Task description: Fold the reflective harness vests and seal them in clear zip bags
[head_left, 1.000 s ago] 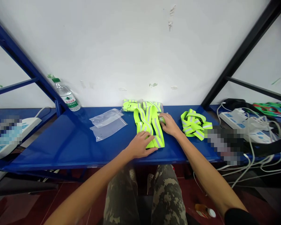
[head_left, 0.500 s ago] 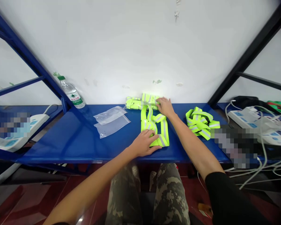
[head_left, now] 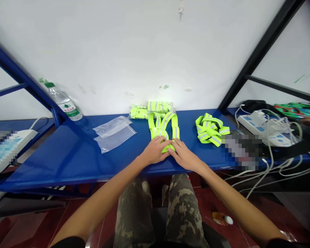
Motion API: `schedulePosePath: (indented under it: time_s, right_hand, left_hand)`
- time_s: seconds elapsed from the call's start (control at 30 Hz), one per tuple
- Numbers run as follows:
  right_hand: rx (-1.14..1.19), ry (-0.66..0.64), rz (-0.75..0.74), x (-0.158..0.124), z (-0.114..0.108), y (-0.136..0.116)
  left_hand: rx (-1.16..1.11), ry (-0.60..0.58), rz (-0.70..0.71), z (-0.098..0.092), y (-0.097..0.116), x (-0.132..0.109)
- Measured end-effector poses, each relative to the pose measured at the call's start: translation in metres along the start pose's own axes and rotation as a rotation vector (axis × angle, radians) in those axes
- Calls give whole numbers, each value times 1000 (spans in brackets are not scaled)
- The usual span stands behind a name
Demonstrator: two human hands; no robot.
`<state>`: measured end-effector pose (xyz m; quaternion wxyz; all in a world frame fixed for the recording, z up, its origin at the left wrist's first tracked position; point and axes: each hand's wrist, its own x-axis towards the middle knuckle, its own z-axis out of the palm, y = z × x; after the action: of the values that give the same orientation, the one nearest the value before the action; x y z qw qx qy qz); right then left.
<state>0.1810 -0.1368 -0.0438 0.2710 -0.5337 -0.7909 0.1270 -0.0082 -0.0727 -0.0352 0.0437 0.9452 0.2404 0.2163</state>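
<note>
A neon-yellow reflective strap vest (head_left: 163, 128) lies stretched out on the blue shelf (head_left: 74, 156), running away from me. My left hand (head_left: 155, 151) presses flat on its near end, fingers spread. My right hand (head_left: 183, 155) lies flat beside it on the same end, fingertips touching the strap. Both hands rest side by side near the shelf's front edge. Behind the vest, against the wall, sit bagged folded vests (head_left: 150, 108).
A tangled second vest (head_left: 212, 129) lies to the right. Two clear plastic bags (head_left: 113, 132) lie to the left, a water bottle (head_left: 63, 102) stands at the back left. Power strips and white cables (head_left: 268, 129) crowd the right side. Black and blue frame posts slant at both sides.
My right hand came back from the far end of the vest by the wall to its near end, beside the left hand. The left hand stayed on the near end.
</note>
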Motion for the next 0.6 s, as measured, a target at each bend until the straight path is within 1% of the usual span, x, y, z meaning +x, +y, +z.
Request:
schedulePosePath:
  time_s: [0.1, 0.23, 0.3, 0.37, 0.43, 0.5, 0.6]
  right_hand:
    - [87, 31, 35, -6, 12, 4]
    - [202, 44, -26, 4, 9, 7]
    - [197, 49, -47, 6, 7, 7]
    - [143, 53, -65, 6, 7, 5]
    - [77, 46, -93, 6, 9, 4]
    - [24, 34, -118, 6, 10, 4]
    - [-14, 19, -132, 7, 11, 5]
  left_hand:
    - [-87, 52, -11, 5, 1, 5]
    - [-182, 75, -44, 8, 2, 9]
    - [-201, 89, -69, 9, 2, 11]
    - [-201, 96, -80, 10, 3, 12]
    - [-149, 94, -76, 10, 5, 11]
    - [-13, 100, -88, 7, 10, 5]
    - [205, 127, -214, 2, 18, -10]
